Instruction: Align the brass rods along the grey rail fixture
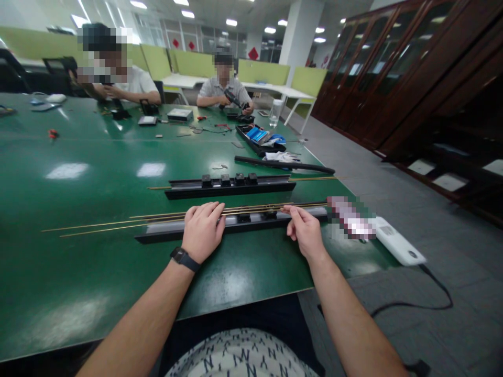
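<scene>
Before me lies a long black channel rail [251, 222] with a pale inner face and small black blocks in it. Several thin brass rods [98, 225] run along its top and stick out past its left end. My left hand [203, 230], a dark watch on its wrist, lies over the rail with fingers bent down around the rods. Thumb and index finger of my right hand [305, 229] are pinched at the rods near the rail's right part; the other fingers are curled. Behind is a second black rail [231, 189] holding several black blocks, with brass rods projecting at both ends.
Across the green table [98, 178] sit two people handling dark devices. A black tray [261, 141] with blue items, white gloves [281, 157] and a black tube [283, 165] lie farther back. To my right are a blurred-out item [351, 217] and a white corded device [398, 242].
</scene>
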{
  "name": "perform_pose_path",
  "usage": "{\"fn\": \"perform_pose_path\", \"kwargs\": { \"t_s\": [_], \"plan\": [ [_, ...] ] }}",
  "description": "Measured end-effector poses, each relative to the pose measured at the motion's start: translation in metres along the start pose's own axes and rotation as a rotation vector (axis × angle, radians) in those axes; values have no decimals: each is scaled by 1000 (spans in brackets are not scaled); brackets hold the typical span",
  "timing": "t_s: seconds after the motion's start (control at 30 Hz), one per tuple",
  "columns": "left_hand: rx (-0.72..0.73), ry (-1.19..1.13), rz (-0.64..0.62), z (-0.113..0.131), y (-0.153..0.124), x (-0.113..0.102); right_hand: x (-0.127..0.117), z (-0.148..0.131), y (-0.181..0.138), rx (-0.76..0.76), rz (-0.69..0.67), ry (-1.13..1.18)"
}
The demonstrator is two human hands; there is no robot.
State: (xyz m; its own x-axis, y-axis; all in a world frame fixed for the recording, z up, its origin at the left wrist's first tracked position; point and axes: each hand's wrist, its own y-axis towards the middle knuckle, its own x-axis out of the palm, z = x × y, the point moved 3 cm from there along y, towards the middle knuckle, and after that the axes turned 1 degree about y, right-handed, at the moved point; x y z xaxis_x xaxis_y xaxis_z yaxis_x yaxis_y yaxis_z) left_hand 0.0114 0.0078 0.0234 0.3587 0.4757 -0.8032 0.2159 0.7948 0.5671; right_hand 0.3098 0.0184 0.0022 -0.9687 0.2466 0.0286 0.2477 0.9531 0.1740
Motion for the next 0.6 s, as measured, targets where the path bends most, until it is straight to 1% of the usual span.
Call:
{"fn": "perform_pose_path", "kwargs": {
  "t_s": [0.13,0.27,0.33,0.6],
  "plan": [
    [12,8,7,0,0,0,-3,2,2,-7,77,4],
    [20,14,6,0,0,0,-10,5,6,-24,201,45],
    [19,15,5,0,0,0,-12,7,8,-23,238,57],
    [11,8,-1,-1,0,1,-12,7,7,-15,183,94]
  ]
}}
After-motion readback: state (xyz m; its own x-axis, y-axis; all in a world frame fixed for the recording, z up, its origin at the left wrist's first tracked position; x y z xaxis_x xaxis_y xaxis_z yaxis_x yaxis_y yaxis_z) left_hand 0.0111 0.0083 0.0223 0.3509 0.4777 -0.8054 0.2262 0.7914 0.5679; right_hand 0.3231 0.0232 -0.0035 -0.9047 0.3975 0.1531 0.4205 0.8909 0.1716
